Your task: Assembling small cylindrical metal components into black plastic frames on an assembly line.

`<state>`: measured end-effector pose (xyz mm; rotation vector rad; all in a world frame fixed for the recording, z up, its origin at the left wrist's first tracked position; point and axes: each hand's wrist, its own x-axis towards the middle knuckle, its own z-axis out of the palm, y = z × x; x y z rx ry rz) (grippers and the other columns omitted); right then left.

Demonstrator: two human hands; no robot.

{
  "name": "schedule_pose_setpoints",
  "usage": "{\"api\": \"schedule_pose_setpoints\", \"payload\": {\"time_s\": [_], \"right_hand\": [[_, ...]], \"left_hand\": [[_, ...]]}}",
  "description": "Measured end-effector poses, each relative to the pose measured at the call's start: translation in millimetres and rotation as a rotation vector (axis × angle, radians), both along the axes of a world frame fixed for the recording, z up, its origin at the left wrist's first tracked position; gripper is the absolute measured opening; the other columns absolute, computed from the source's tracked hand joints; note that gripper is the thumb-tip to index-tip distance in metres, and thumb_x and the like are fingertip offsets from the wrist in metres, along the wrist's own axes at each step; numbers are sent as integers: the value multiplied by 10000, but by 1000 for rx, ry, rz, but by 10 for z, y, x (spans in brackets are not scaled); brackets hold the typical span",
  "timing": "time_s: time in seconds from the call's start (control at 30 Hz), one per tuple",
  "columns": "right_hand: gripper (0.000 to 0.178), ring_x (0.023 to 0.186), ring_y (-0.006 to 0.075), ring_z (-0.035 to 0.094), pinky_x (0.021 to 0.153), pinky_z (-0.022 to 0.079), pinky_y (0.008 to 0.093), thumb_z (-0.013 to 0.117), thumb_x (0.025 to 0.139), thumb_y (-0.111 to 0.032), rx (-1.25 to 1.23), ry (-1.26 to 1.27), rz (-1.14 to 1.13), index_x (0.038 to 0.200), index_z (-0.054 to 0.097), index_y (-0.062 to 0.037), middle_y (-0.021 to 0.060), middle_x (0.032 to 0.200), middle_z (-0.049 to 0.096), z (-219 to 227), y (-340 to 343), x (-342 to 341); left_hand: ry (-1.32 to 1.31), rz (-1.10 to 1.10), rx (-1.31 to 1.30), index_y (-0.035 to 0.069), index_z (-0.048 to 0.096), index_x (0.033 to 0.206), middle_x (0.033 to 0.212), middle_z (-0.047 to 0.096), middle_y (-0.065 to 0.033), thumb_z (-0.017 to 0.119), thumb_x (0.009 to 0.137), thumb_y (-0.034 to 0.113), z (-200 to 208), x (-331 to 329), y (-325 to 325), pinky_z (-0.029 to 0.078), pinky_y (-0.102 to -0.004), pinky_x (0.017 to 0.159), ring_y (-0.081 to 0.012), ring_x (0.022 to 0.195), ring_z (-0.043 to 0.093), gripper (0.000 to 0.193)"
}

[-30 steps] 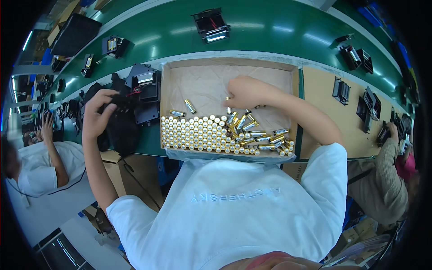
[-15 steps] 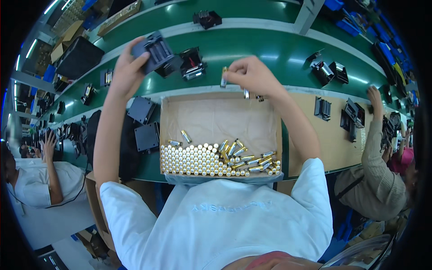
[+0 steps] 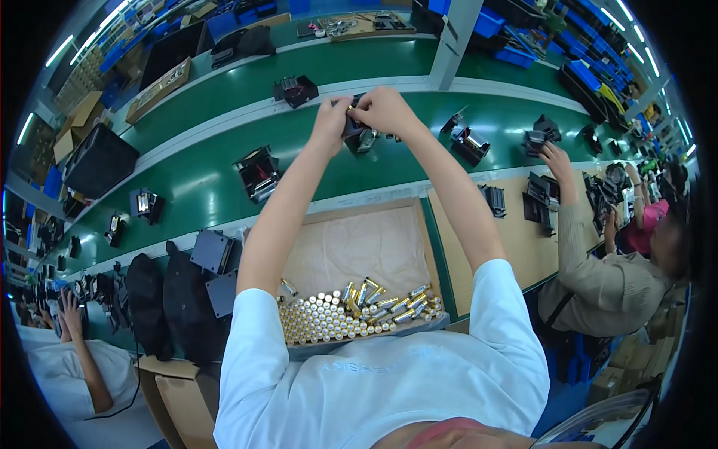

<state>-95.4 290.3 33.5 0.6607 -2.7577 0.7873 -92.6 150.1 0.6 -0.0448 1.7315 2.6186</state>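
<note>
Out over the green conveyor belt, both my hands meet at a dark plastic battery case (image 3: 364,141). My left hand (image 3: 330,126) is closed round its left side. My right hand (image 3: 387,112) is pinched at the top of the case, and a bit of gold from a battery (image 3: 351,107) shows at its fingertips; most of that battery is hidden. Below my forearms lies an open cardboard box (image 3: 426,251) of batteries. Many stand upright in tight rows, while several gold and silver ones (image 3: 407,305) lie loose on top at the right.
More dark cases ride on the belt (image 3: 202,187), one at left (image 3: 259,173), another at right (image 3: 470,144). Grey square cases (image 3: 212,251) sit left of the box. At right, a co-worker's hand (image 3: 554,159) reaches to a case over the cardboard sheet (image 3: 464,247). A metal post (image 3: 453,46) stands beyond.
My left hand has moved right with the case, and my right hand has brought a battery to it. The view has shifted, and the co-worker's hand at right now touches a case.
</note>
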Motion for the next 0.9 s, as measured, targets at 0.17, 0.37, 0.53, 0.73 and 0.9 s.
{"api": "schedule_pose_setpoints", "payload": {"time_s": [0.17,0.37,0.53,0.73,0.9], "right_hand": [[265,515,215,549,550,473,304,676,795,-244,-86,-32,-77,775,739,13,98,621,659,-42,150,46],[276,511,220,547,546,474,308,672,798,-256,-174,-125,-233,787,742,11,102,625,661,-34,2,36],[271,516,238,566,540,479,321,668,803,-262,-73,-59,-217,774,733,-1,108,628,661,-36,-209,-50],[251,518,277,595,519,481,346,675,820,-284,57,473,-202,756,719,-45,96,629,660,-238,-476,-188],[243,510,290,586,496,462,351,679,841,-306,231,662,-42,793,722,-72,69,629,657,-327,-677,-181]], "left_hand": [[-59,7,75,21,498,1147,1017,566,-135,575,931,240,-317,-159,216,533,-339,676,-216,855,590,316],[-39,31,85,-29,449,1198,1019,580,-178,590,921,204,-383,-184,185,548,-348,683,-223,827,606,389],[-79,90,0,-25,456,1202,1041,568,-171,562,937,171,-344,-204,19,565,-369,679,-245,860,613,346],[-181,92,62,-33,497,1171,1033,579,-186,540,934,127,-416,-102,-194,568,-377,697,-258,870,616,289],[-226,95,134,-31,515,1135,1020,580,-197,555,906,97,-431,-29,-447,561,-397,709,-269,879,615,265]]}}
